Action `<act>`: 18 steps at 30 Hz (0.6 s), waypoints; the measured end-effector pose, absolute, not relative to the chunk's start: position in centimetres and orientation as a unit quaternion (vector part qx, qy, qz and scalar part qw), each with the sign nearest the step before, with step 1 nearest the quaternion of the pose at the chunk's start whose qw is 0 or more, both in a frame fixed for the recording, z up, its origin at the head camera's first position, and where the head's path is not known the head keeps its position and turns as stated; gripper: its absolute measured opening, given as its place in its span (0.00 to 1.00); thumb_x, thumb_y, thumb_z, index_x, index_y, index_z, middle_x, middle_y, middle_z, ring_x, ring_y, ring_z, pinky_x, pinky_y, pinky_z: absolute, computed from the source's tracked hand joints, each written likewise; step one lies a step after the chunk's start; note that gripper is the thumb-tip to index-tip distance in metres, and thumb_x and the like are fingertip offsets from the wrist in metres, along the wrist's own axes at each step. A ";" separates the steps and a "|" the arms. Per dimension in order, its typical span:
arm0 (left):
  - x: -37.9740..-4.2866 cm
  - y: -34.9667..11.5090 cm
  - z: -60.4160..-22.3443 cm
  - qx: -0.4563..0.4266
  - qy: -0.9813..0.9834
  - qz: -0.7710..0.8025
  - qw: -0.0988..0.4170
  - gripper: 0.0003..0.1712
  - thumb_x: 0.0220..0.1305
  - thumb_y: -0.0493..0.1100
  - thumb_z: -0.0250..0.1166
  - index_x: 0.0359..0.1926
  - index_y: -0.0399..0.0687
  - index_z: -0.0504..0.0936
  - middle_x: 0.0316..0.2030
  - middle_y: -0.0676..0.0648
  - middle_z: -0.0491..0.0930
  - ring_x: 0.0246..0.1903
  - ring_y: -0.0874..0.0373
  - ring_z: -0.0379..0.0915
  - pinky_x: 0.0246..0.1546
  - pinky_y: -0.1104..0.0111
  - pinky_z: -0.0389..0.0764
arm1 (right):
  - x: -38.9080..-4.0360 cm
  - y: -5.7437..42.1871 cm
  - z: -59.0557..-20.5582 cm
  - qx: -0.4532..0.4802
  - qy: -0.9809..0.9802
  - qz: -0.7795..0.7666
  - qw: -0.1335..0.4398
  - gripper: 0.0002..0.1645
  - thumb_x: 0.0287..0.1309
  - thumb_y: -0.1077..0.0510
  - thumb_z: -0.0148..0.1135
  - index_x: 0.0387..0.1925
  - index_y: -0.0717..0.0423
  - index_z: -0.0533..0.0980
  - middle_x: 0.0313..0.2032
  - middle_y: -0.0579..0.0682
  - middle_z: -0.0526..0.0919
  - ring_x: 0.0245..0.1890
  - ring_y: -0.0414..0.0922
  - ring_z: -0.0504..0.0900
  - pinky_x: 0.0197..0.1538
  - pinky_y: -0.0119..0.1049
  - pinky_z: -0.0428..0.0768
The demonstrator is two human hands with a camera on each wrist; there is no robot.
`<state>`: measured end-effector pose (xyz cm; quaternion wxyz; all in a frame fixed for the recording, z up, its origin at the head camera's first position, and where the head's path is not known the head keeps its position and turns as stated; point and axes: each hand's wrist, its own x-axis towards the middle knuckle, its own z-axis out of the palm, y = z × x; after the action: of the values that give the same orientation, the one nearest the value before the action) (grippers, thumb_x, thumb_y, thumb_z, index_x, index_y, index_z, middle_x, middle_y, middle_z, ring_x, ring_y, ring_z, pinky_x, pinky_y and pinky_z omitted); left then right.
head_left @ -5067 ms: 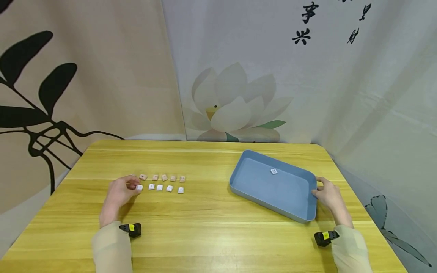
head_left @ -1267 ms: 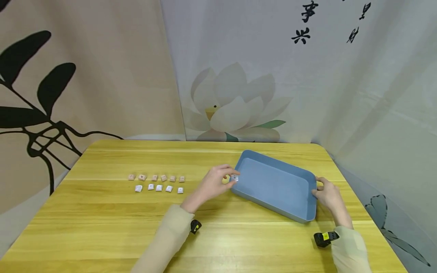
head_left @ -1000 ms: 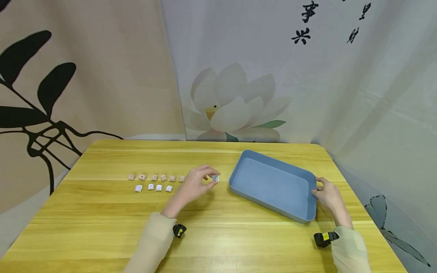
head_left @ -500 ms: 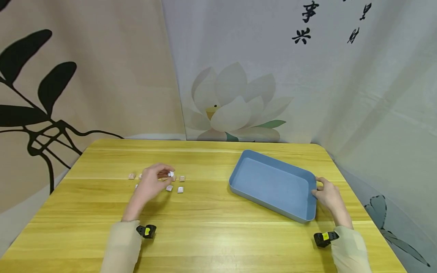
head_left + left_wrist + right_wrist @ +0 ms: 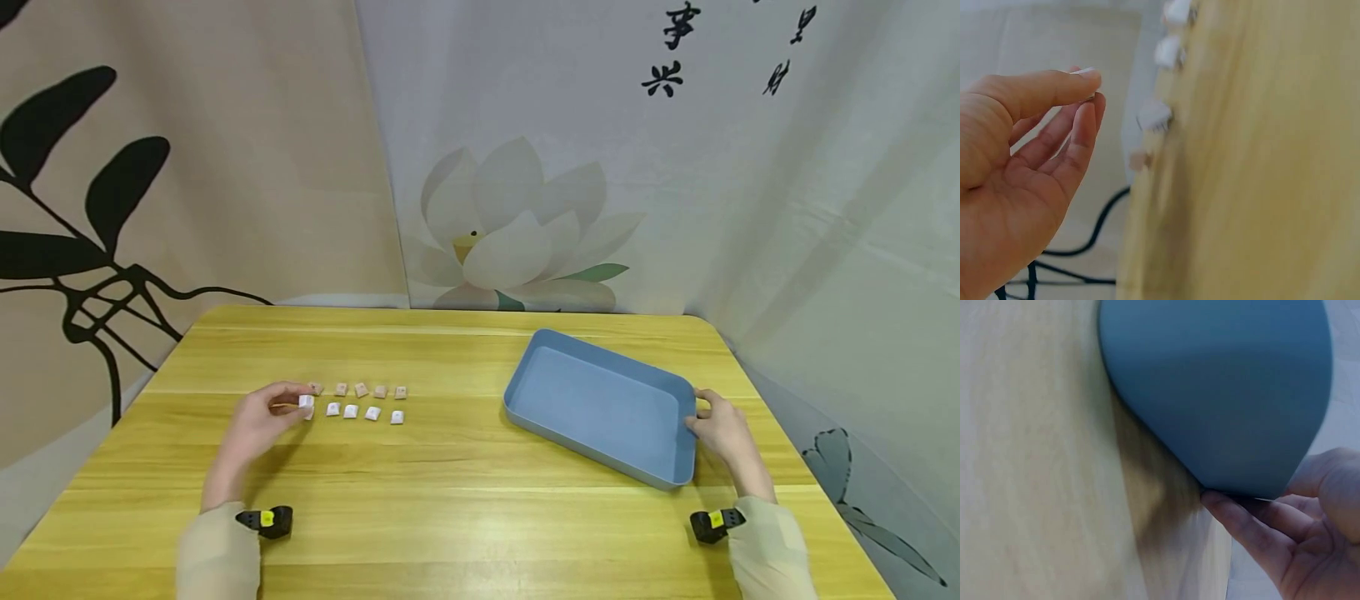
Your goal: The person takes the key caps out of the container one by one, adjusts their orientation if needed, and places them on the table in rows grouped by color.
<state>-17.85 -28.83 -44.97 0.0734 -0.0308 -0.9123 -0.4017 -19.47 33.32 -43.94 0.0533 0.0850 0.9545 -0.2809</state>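
My left hand (image 5: 258,421) pinches a small white keycap (image 5: 306,402) between thumb and fingertips, above the left end of the white row. In the left wrist view only a thin white edge of that keycap (image 5: 1084,70) shows past the thumb. A line of white keycaps (image 5: 350,412) lies on the table, with pinkish keycaps (image 5: 362,390) in a row behind it; the hand hides the leftmost ones. On the other side, my right hand (image 5: 722,429) holds the right end of a blue tray (image 5: 600,408), its fingertips at the tray's lower edge in the right wrist view.
The wooden table (image 5: 450,517) carries everything, its far edge close to a printed curtain (image 5: 525,167). The tray lies at an angle on the right side. Bare wood stretches between the keycap rows and the tray, and along the front.
My left hand has carried the white keycap leftward from the tray's left rim to the end of the rows. The keycap seen inside the tray earliest is gone from it. My right hand stays put.
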 end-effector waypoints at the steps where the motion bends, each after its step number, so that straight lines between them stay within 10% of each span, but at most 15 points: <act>1: -17.7 -29.2 -45.1 -0.026 -0.911 -0.405 0.069 0.16 0.58 0.34 0.66 0.48 0.33 0.80 0.47 0.32 0.80 0.34 0.77 0.73 0.35 0.82 0.78 | -19.5 33.3 -44.0 0.085 0.955 -0.280 0.052 0.36 0.61 0.64 0.53 0.66 0.75 0.54 0.53 0.79 0.70 0.54 0.69 0.74 0.47 0.54 0.81; 9: -17.5 -31.3 -46.2 0.028 -0.926 -0.370 0.070 0.16 0.57 0.33 0.66 0.46 0.28 0.78 0.42 0.28 0.81 0.36 0.51 0.83 0.28 0.80 0.77 | -19.3 33.4 -44.0 0.083 0.954 -0.282 0.051 0.36 0.61 0.64 0.52 0.66 0.75 0.54 0.53 0.80 0.70 0.54 0.70 0.73 0.48 0.55 0.80; 18: -18.2 -31.8 -46.1 0.050 -0.949 -0.306 0.065 0.11 0.56 0.33 0.66 0.41 0.32 0.81 0.36 0.31 0.83 0.39 0.37 0.79 0.38 0.51 0.80 | -19.3 33.4 -43.9 0.086 0.953 -0.285 0.057 0.36 0.62 0.64 0.52 0.67 0.74 0.53 0.54 0.80 0.69 0.55 0.70 0.73 0.48 0.55 0.80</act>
<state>-18.21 -31.79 -46.11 0.0654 0.0504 -0.9485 -0.3058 -19.33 33.38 -43.89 0.0573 0.0856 0.9530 -0.2851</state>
